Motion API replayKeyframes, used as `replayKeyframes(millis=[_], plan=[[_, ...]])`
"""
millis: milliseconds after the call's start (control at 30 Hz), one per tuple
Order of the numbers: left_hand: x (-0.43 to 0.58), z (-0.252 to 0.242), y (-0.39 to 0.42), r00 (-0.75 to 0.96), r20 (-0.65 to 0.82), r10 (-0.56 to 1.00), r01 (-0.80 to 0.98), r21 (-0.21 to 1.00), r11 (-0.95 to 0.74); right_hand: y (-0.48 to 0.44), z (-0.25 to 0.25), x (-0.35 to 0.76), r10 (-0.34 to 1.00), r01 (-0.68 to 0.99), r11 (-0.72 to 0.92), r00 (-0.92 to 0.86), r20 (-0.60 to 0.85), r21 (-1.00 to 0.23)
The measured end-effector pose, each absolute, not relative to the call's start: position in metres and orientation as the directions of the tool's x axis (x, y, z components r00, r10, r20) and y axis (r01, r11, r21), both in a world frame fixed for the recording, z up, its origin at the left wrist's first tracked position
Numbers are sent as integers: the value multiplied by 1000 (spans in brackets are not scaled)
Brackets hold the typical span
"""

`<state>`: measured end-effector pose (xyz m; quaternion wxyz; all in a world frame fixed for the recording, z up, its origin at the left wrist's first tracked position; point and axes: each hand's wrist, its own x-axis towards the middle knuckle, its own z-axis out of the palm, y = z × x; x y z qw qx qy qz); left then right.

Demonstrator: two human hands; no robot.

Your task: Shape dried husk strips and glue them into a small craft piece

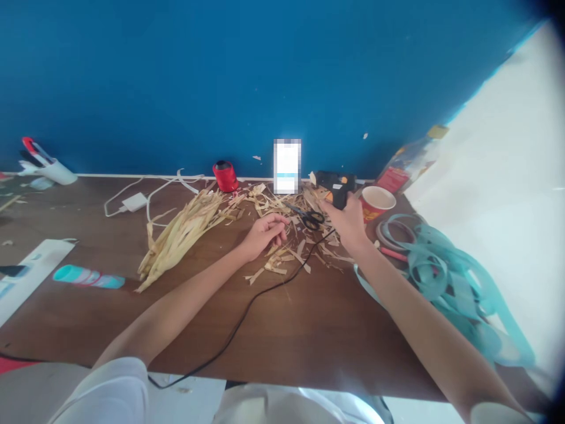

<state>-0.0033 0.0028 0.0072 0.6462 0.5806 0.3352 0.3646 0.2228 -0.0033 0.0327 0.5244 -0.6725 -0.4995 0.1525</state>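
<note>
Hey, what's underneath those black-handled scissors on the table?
Pale dried scraps show around the scissors, so they seem to rest on that litter, over the brown table. Whatever lies directly beneath the blades and handles is covered.

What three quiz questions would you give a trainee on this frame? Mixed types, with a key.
1. Multiple choice. What is the right hand holding?
A) scissors
B) black glue gun
C) roll of tape

2. True or false. The red paper cup stands to the right of the black glue gun in the picture.

3. Fill the gap. The hand nearer to the husk bundle is the ____ hand.

Key:
1. B
2. True
3. left: the left hand
</note>
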Motion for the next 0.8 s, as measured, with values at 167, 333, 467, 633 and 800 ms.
replayKeyframes(millis=[167, 333, 467, 633, 800], plan=[[-3, 8, 3, 499, -6, 867, -104, 992, 67, -5, 34, 216, 804, 532, 94, 459, 379, -841], [-3, 9, 1, 493, -26, 869, -120, 988, 97, -10, 41, 209, 874, 266, 160, 410, 262, -951], [-6, 11, 3, 425, -9, 905, -278, 950, 139, -13, 39, 211, 922, 389, 74, 324, 212, -918], [-10, 16, 8, 464, -55, 884, -464, 835, 296, -14, 30, 204, 938, 807, 67, 150, 314, -586], [-13, 17, 9, 450, -78, 890, -537, 773, 339, -21, 27, 195, 917, 964, 138, -36, 398, -229]])
